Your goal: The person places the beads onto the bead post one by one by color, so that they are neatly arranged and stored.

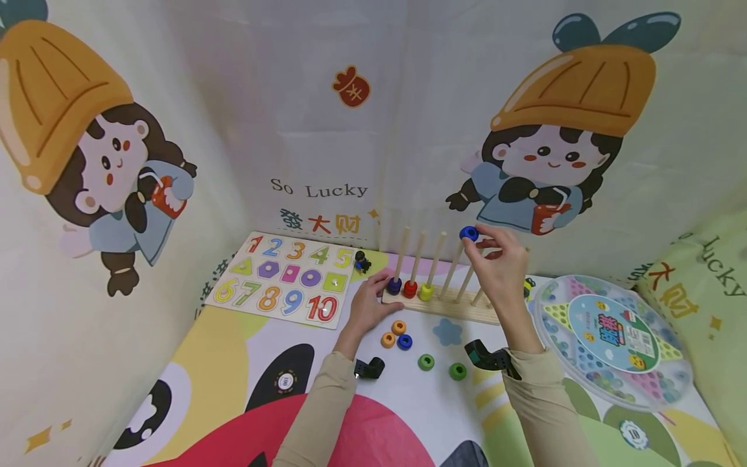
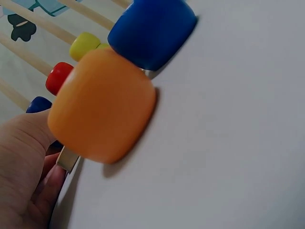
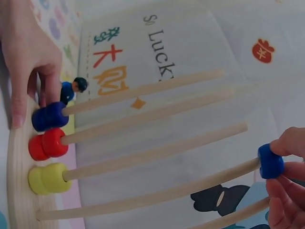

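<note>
My right hand [image 1: 503, 263] pinches a blue bead [image 3: 271, 161] between thumb and fingers, right at the tip of the fourth peg of a wooden peg stand [image 1: 449, 307]. At the stand's left end, my left hand [image 1: 370, 305] grips the base, thumb in front and fingers behind. Dark blue beads [image 3: 50, 117], red beads [image 3: 48, 144] and yellow beads [image 3: 49, 179] sit stacked low on the first three pegs. In front of the base lie orange beads [image 2: 102, 107], another blue bead [image 1: 404, 342] and two green beads [image 1: 426, 362].
A number puzzle board [image 1: 280, 279] lies at the left. Behind the stand's left end is a small toy figure [image 1: 362, 262]. To the right rests a round clear-lidded game box [image 1: 613, 337]. A printed cloth [image 1: 303, 130] hangs close behind the stand.
</note>
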`<control>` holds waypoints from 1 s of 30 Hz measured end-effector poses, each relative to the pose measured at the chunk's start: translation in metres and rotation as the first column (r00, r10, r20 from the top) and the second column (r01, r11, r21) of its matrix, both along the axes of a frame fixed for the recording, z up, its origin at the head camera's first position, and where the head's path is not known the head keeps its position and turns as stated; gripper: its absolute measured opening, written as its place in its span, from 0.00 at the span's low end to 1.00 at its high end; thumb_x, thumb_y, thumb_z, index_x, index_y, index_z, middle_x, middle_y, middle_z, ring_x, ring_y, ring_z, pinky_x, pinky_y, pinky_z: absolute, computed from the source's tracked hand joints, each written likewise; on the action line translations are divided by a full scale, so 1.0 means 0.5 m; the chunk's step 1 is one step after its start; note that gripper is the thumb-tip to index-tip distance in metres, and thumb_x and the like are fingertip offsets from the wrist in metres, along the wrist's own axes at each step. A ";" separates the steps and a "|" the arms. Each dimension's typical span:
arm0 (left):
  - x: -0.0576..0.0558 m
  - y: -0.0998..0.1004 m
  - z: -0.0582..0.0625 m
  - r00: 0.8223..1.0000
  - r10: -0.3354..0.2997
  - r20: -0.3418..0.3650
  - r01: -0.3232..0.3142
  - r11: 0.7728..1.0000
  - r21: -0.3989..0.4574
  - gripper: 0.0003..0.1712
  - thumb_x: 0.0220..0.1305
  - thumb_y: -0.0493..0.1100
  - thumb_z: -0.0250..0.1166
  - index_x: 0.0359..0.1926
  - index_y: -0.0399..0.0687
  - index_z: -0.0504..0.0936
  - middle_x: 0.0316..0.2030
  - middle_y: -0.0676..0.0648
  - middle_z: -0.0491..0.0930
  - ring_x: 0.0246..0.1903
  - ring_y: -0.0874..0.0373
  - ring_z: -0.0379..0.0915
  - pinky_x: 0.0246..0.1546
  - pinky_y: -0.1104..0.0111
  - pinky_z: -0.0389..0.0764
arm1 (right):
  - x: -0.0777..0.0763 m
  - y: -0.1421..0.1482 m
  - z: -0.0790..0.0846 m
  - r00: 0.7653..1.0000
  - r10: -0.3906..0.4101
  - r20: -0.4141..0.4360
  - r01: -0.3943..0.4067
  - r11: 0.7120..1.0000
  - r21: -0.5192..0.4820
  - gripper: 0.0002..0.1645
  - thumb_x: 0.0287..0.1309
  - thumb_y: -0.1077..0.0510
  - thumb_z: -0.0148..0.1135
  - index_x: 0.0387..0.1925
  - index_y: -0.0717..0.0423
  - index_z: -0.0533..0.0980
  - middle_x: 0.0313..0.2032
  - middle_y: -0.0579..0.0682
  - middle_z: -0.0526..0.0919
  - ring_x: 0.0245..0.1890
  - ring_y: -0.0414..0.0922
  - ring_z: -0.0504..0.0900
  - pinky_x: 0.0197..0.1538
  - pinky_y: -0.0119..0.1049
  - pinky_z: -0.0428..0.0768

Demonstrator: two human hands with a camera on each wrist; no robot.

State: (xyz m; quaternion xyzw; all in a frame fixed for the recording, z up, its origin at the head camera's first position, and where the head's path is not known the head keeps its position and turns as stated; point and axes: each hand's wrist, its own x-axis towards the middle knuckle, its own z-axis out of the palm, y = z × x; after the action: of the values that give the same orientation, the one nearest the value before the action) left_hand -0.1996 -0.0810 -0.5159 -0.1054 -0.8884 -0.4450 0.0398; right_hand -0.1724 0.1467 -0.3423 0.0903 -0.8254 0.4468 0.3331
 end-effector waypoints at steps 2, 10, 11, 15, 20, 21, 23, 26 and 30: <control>-0.001 0.001 0.000 1.000 -0.001 -0.001 0.001 1.000 -0.005 0.43 0.52 0.53 0.77 0.65 0.37 0.73 0.68 0.47 0.68 0.58 0.50 0.69 0.58 0.57 0.73 | 0.000 0.000 0.001 1.000 -0.006 0.009 0.006 1.000 0.018 0.18 0.55 0.62 0.71 0.47 0.67 0.82 0.42 0.63 0.82 0.35 0.53 0.82 0.33 0.17 0.73; -0.002 0.003 -0.001 1.000 -0.004 0.005 0.004 1.000 0.005 0.43 0.52 0.53 0.77 0.65 0.37 0.73 0.67 0.47 0.68 0.59 0.49 0.69 0.58 0.57 0.73 | 0.009 0.004 -0.001 1.000 0.003 0.018 -0.003 1.000 0.002 0.17 0.56 0.61 0.71 0.46 0.65 0.82 0.43 0.61 0.83 0.38 0.54 0.84 0.36 0.21 0.75; -0.002 0.004 -0.001 1.000 -0.003 0.006 0.003 1.000 0.003 0.43 0.52 0.53 0.77 0.65 0.37 0.73 0.67 0.47 0.68 0.58 0.50 0.69 0.58 0.57 0.73 | 0.011 0.005 -0.002 1.000 0.010 0.008 -0.010 1.000 -0.010 0.16 0.56 0.62 0.71 0.46 0.66 0.82 0.42 0.61 0.83 0.38 0.53 0.84 0.37 0.20 0.75; -0.003 0.004 -0.002 1.000 -0.002 0.006 0.002 1.000 -0.011 0.43 0.52 0.54 0.77 0.65 0.37 0.73 0.68 0.47 0.67 0.59 0.50 0.69 0.59 0.58 0.73 | 0.024 0.009 -0.008 0.998 0.059 -0.020 -0.060 0.996 -0.067 0.13 0.56 0.64 0.70 0.44 0.66 0.83 0.41 0.60 0.84 0.37 0.47 0.82 0.37 0.21 0.76; -0.004 0.003 -0.002 1.000 -0.003 0.000 0.003 1.000 -0.004 0.43 0.52 0.53 0.77 0.65 0.37 0.73 0.67 0.48 0.68 0.58 0.50 0.69 0.58 0.58 0.73 | 0.044 0.010 -0.031 0.995 0.100 0.008 -0.099 0.990 -0.103 0.12 0.56 0.65 0.70 0.44 0.65 0.84 0.40 0.59 0.86 0.36 0.34 0.80 0.41 0.24 0.78; -0.004 0.003 -0.002 1.000 -0.002 -0.002 0.002 1.000 -0.001 0.43 0.52 0.53 0.77 0.65 0.37 0.73 0.67 0.48 0.68 0.58 0.50 0.69 0.58 0.58 0.73 | 0.047 0.009 -0.039 0.994 0.105 0.021 -0.102 0.989 -0.105 0.12 0.56 0.66 0.70 0.43 0.65 0.84 0.40 0.59 0.86 0.36 0.32 0.80 0.41 0.25 0.79; -0.004 0.002 -0.002 1.000 -0.002 -0.010 0.002 1.000 0.003 0.43 0.52 0.53 0.77 0.64 0.37 0.74 0.67 0.47 0.68 0.58 0.50 0.69 0.58 0.57 0.73 | 0.056 0.006 -0.054 0.992 0.114 0.058 -0.107 0.987 -0.116 0.12 0.55 0.67 0.70 0.43 0.66 0.84 0.39 0.60 0.87 0.36 0.31 0.80 0.42 0.26 0.79; -0.004 0.002 -0.002 1.000 0.000 -0.009 0.001 1.000 0.008 0.43 0.52 0.53 0.77 0.64 0.36 0.74 0.67 0.47 0.68 0.59 0.49 0.69 0.58 0.57 0.73 | 0.074 -0.005 -0.071 0.982 0.133 0.134 -0.117 0.985 -0.124 0.12 0.54 0.70 0.70 0.42 0.70 0.83 0.39 0.62 0.86 0.36 0.34 0.81 0.44 0.30 0.81; -0.003 0.003 -0.002 1.000 0.001 -0.003 -0.001 1.000 0.008 0.43 0.52 0.53 0.77 0.64 0.36 0.74 0.67 0.47 0.68 0.60 0.49 0.68 0.59 0.56 0.72 | 0.102 -0.021 -0.085 0.956 0.171 0.237 -0.142 0.980 -0.137 0.13 0.54 0.72 0.69 0.42 0.73 0.81 0.41 0.66 0.85 0.37 0.38 0.82 0.45 0.33 0.83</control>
State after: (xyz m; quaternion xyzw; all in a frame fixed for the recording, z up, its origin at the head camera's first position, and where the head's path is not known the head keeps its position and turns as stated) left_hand -0.2009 -0.0798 -0.5170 -0.1056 -0.8865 -0.4485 0.0415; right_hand -0.1215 0.1361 -0.3846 0.0789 -0.8228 0.5277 0.1956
